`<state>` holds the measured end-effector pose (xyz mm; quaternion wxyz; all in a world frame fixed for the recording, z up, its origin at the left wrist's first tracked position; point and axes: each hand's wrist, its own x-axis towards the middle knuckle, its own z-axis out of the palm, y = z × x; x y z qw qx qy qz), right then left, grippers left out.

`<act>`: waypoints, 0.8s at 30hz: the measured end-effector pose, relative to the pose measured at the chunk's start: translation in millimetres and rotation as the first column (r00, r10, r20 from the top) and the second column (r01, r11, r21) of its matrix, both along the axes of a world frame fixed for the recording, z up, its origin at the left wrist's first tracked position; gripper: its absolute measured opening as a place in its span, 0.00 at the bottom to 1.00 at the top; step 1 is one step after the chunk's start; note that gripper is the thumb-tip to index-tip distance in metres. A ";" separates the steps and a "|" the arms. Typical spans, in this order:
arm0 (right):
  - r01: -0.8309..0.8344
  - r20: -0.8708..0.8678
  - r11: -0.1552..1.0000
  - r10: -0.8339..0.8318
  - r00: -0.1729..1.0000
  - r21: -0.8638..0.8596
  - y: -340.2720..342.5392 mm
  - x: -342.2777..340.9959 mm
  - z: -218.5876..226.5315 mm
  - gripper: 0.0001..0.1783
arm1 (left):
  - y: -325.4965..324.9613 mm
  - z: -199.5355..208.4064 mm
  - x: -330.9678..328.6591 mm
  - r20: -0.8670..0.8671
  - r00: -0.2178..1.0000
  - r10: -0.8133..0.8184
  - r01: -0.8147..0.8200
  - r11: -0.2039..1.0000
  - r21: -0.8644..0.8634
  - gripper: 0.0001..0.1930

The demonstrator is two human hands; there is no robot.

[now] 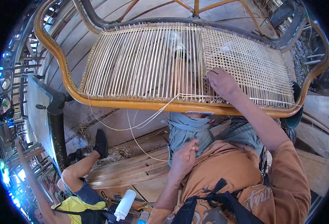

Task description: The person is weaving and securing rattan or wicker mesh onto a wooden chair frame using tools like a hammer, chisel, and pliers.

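Observation:
A wooden chair frame (149, 106) lies across my lap, strung with pale cane strands (123, 63). Its right part is a finished-looking square cane mesh (250, 63); the left part holds only lengthwise strands. My right hand (223, 84) is closed in a pinch at the border between both parts. A thin light tip shows at its fingers, too small to name. Below the frame, my left hand (184, 156) is curled shut by my lap. A loose cane strand (144, 149) loops down from the frame and runs to it; the grip itself is partly hidden.
Wooden slats (131, 171) lie beneath, with loose fibre scraps (121, 154) nearby. At lower left, another person in a yellow top (75, 209) sits close, a leg stretched toward the frame. A white squeeze bottle (125, 204) stands beside me. A dark metal post (58, 130) rises at left.

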<state>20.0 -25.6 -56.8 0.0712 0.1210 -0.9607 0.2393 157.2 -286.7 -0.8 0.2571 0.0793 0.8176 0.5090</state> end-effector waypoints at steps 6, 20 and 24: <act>0.033 0.073 0.999 -0.036 0.997 0.036 1.8 1.0 4.6 0.09 | 1.6 -1.0 -1.3 -0.002 1.000 0.009 -0.009 1.000 0.013 0.13; 0.048 0.114 0.989 -0.064 0.991 0.143 -7.0 -4.2 -1.3 0.08 | 7.0 -0.3 -4.2 0.023 1.000 0.002 -0.001 1.000 -0.014 0.13; 0.027 0.087 0.999 -0.031 0.996 0.043 -4.6 -2.0 5.9 0.11 | 5.1 -3.2 -0.6 0.005 1.000 0.017 -0.016 1.000 -0.025 0.12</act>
